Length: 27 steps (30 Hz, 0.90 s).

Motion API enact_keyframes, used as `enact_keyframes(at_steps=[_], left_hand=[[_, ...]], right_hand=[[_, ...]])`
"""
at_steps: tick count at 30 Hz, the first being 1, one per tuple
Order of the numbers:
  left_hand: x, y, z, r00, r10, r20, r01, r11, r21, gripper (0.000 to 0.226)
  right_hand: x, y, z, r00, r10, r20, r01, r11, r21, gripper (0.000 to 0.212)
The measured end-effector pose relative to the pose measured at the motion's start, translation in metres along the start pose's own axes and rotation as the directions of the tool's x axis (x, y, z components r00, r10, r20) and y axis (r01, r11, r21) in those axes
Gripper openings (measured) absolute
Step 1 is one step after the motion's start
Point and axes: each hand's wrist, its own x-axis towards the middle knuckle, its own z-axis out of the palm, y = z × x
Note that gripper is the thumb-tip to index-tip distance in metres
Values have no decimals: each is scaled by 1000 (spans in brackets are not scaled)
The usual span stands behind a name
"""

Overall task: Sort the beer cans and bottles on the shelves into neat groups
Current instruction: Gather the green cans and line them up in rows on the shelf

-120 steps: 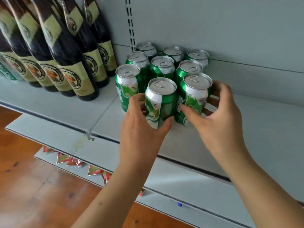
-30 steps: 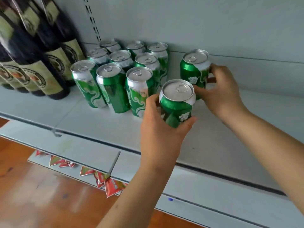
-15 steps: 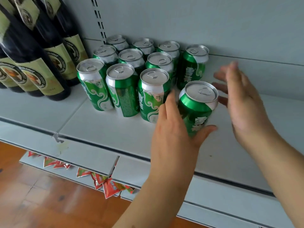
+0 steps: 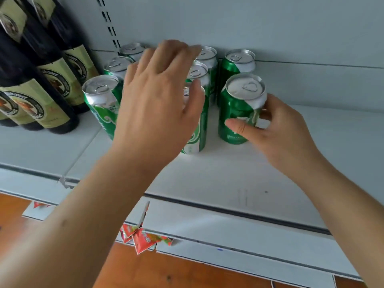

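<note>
A: Where does the loose can stand relative to the hands?

B: The front can (image 4: pixel 242 109) stands upright on the shelf (image 4: pixel 218 175), its long axis vertical, just right of the can block (image 4: pixel 195 113) with a narrow gap between. The right hand (image 4: pixel 278 132) grips it from the right side, thumb across the green front and fingers curled behind. The left hand (image 4: pixel 160 100) hovers over the block, fingers spread and holding nothing that I can see.

A: So which hand makes the next move?

B: The right, in my judgement; a short push leftward would close the gap and line the can up with the front row. A second can (image 4: pixel 236 67) stands behind it, against the back panel.

A: Any legible writing?

B: The cans show white swirls and small white lettering low on the front can, too blurred to read. The dark bottles (image 4: pixel 52 86) at left, well apart from the hands, carry cream labels with a round emblem; their arched brand lettering cannot be read with certainty.
</note>
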Motion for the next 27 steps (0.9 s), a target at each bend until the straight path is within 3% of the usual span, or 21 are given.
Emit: enact_keyframes(at_steps=[3,8,11,13,15,16,18,21,24,27], left_hand=[[7,-8,17,989,-49,139,36,995,91,48],[4,-10,23,989,-62,136,47,992,113,49],[6,-6,20,983,-69,171,54,994,91,46],[10,3,16,986,-105,130,102,994,30,39],[12,29,16,991,-135,-2,134,986,-95,37],[12,49,18,988,-145,-59,132,975,-177,36],[6,95,34,992,-115,-45,93,935,-341,34],[-13,161,78,982,-2,189,88,890,-447,36],[-23,206,119,926,75,369,94,902,-421,43],[-19,242,142,899,96,427,106,899,-426,46]], right_hand=[[18,0,14,995,-14,-96,12,1000,-21,53],[22,7,41,961,-80,-263,50,992,-118,59],[25,7,40,974,-48,-221,3,980,-200,64],[19,7,32,982,-47,-183,7,977,-214,68],[-3,14,12,966,-84,-243,20,967,-253,68],[-16,18,-3,947,-100,-305,19,966,-258,62],[-44,34,-43,875,-135,-465,2,961,-275,43],[-76,76,-119,733,-136,-666,-118,939,-322,32],[-81,127,-188,624,-17,-781,-341,893,-293,56],[-67,160,-230,654,198,-730,-447,880,-161,95]])
